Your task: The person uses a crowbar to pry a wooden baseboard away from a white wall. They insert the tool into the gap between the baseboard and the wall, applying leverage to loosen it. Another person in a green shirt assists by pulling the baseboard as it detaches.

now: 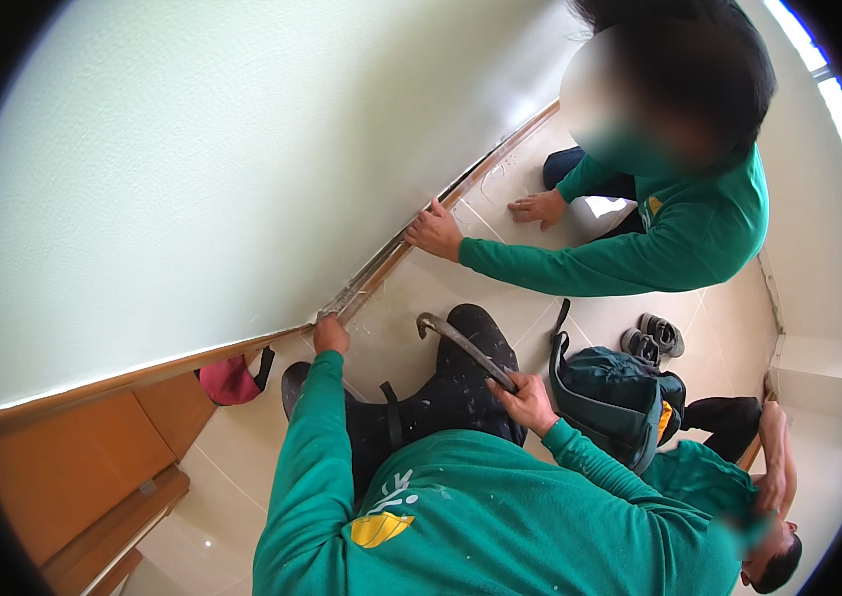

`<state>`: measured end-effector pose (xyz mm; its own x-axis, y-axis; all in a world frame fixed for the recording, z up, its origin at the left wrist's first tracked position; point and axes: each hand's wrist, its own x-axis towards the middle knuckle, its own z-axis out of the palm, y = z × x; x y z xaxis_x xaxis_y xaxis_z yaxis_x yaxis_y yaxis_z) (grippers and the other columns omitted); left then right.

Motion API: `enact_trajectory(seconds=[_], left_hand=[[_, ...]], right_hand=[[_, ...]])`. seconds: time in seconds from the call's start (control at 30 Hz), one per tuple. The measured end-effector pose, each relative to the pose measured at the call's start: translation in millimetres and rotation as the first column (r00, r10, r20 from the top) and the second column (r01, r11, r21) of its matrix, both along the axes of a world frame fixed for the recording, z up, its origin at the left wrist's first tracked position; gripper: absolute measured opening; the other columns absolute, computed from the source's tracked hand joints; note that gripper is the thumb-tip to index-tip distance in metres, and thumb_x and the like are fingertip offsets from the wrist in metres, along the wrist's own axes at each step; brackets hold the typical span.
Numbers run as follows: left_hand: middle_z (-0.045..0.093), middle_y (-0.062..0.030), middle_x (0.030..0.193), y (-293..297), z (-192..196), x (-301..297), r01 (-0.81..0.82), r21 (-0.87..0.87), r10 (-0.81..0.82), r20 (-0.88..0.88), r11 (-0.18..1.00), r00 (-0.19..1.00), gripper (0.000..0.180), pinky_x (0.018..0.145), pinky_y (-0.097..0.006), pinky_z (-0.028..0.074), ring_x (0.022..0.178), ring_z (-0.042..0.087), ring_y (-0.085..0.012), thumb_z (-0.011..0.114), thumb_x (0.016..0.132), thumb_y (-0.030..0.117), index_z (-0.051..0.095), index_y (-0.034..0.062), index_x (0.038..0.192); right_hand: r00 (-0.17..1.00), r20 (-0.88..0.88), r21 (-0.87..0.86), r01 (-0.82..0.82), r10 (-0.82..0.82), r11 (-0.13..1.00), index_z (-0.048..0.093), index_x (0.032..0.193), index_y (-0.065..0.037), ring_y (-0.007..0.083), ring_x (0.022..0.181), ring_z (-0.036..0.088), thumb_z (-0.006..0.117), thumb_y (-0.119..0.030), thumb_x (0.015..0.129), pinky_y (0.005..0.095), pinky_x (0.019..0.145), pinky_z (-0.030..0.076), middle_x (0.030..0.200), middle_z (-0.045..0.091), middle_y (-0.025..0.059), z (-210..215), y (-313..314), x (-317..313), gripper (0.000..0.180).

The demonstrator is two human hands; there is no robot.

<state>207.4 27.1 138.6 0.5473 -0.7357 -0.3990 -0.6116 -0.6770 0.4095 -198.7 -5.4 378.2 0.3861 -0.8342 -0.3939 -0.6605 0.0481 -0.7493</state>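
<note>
The wooden skirting strip point(381, 263) along the foot of the wall point(192, 149) looks partly prised loose but remains in place. The left hand point(330, 336) grips its near end, the right hand point(525, 400) clenches a crowbar point(462, 345), and a co-worker's hand point(435, 230) steadies the strip farther along.

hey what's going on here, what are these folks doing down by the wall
The person's left hand grips the wooden baseboard strip, which stands pulled away from the wall. Their right hand holds a metal pry bar above their dark trousers. A co-worker's hand holds the same strip farther along, kneeling on the tiled floor. A green backpack sits nearby.
</note>
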Motion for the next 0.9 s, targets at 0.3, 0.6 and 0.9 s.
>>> enact_trajectory(seconds=[0.3, 0.6, 0.9], left_hand=[[0.065, -0.0253, 0.128, 12, -3, 2, -0.062, -0.102, 0.055, -0.068, 0.993, 0.996, 0.043, 0.1, -0.048, 0.052, 0.117, 0.062, -0.043, 0.067, 0.087, 0.006, 0.065, 0.0018, 0.13], [0.052, -0.0231, 0.148, 57, 19, -29, -0.002, -0.343, 0.037, 0.095, 0.939, 0.995, 0.061, 0.116, -0.051, 0.037, 0.137, 0.047, -0.0441, 0.072, 0.085, 0.008, 0.053, 0.0032, 0.144], [0.05, -0.0214, 0.152, 128, 91, -24, 0.025, 0.035, -0.026, 0.039, 0.999, 0.999, 0.06, 0.119, -0.053, 0.032, 0.141, 0.044, -0.0432, 0.071, 0.091, 0.031, 0.056, 0.003, 0.143]], right_hand=[[0.979, -0.179, 0.122, -0.074, 0.095, 0.99, 0.071, 0.08, 0.002, 0.0288, 0.053, 0.054, 0.075, -0.037, 0.092, 0.0436, 0.056, 0.046, 0.058, 0.057, 0.0175, 15, -5, -9, 0.041], [0.986, -0.167, 0.083, 0.028, -0.014, 0.996, 0.072, 0.084, 0.002, 0.0235, 0.052, 0.055, 0.074, -0.035, 0.093, 0.0413, 0.057, 0.046, 0.058, 0.058, 0.0156, -8, -9, -18, 0.039], [0.964, 0.047, 0.02, 0.26, -0.261, 0.965, 0.062, 0.069, 0.002, 0.0065, 0.055, 0.043, 0.073, -0.025, 0.093, 0.0321, 0.05, 0.034, 0.056, 0.05, -0.003, -22, -45, -11, 0.037]])
